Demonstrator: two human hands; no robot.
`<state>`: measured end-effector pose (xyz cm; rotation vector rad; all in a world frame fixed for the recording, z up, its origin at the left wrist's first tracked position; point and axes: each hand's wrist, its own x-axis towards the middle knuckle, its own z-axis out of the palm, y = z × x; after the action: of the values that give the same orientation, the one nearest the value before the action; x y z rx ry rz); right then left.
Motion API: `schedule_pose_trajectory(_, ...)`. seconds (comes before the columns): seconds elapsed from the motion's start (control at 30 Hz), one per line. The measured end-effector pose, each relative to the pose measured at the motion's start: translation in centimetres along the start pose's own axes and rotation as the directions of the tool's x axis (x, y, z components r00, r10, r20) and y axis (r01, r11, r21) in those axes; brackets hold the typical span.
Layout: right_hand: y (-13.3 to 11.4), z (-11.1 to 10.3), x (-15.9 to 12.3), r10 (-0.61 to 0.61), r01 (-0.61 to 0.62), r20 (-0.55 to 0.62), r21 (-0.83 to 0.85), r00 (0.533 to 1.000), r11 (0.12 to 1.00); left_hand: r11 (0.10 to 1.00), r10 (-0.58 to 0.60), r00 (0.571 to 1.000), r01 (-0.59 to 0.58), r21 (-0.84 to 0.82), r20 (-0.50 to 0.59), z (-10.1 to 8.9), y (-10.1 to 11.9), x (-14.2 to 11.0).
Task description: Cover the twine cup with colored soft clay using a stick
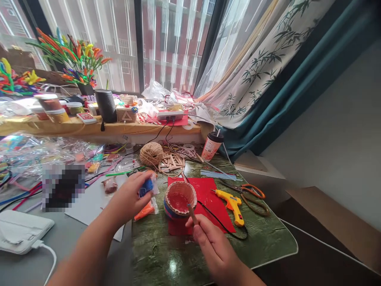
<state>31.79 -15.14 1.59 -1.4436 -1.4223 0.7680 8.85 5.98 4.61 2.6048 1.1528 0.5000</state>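
My left hand (pixel 131 194) grips a small clear packet of blue clay-like material (pixel 146 187), fingers curled round it. Just below lies an orange packet (pixel 145 211). Between my fingers and thumb, my right hand (pixel 212 242) pinches a thin wooden stick (pixel 193 216), its tip bluish and over the near right rim of a small round pot (pixel 170 210). The pot has a woven-looking rim, blue sides and a reddish inside. It stands upright on a red sheet (pixel 208 186), left of a yellow glue gun (pixel 232 202).
Orange-handled scissors (pixel 253 194) lie right of the glue gun. Behind the pot are a twine ball (pixel 151 154), wooden pieces (pixel 171 163) and a lidded cup (pixel 212 146). At left are white paper (pixel 86 206), plastic bags (pixel 59 149) and a white device with a cable (pixel 25 230).
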Motion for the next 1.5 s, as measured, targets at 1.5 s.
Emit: schedule_pose_trajectory(1.5,-3.7,-0.5,0.8,-0.036,0.094,0.198,-0.29,0.979,0.952,0.801,0.353,0.924,-0.217,-0.558,0.147,2.3,3.9,-2.6)
